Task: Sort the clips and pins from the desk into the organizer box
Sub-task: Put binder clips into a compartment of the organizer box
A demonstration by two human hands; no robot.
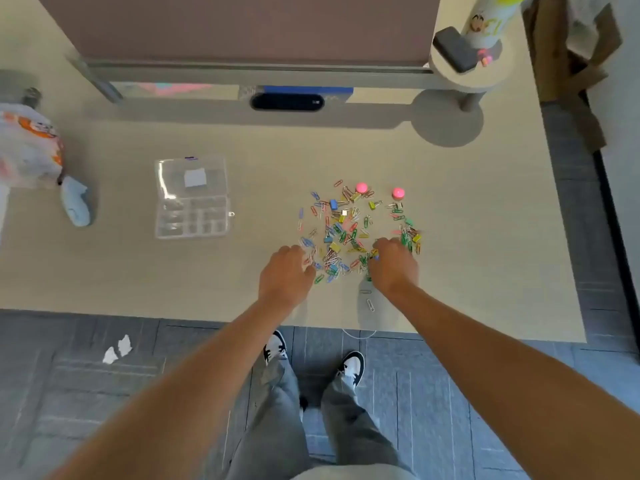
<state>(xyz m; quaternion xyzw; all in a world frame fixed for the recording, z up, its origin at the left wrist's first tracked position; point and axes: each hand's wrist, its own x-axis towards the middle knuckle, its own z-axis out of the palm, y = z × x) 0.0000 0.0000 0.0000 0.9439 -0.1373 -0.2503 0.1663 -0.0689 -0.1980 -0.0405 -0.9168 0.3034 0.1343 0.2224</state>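
A scattered pile of coloured paper clips and small binder clips (346,230) lies on the beige desk (485,254). Two pink round push pins (361,187) stand at its far edge. The clear plastic organizer box (192,197) lies open to the left of the pile, lid laid back, compartments toward me. My left hand (284,275) rests at the pile's near left edge, fingers curled down onto clips. My right hand (393,263) is at the near right edge, fingertips pinched among the clips; what they hold is hidden.
A silver paper clip (370,304) lies apart near the desk's front edge. A plastic bag (27,150) and a light blue object (76,206) sit at the left. A partition with a dark slot (287,102) bounds the back. A round stand (464,64) carries a dark case.
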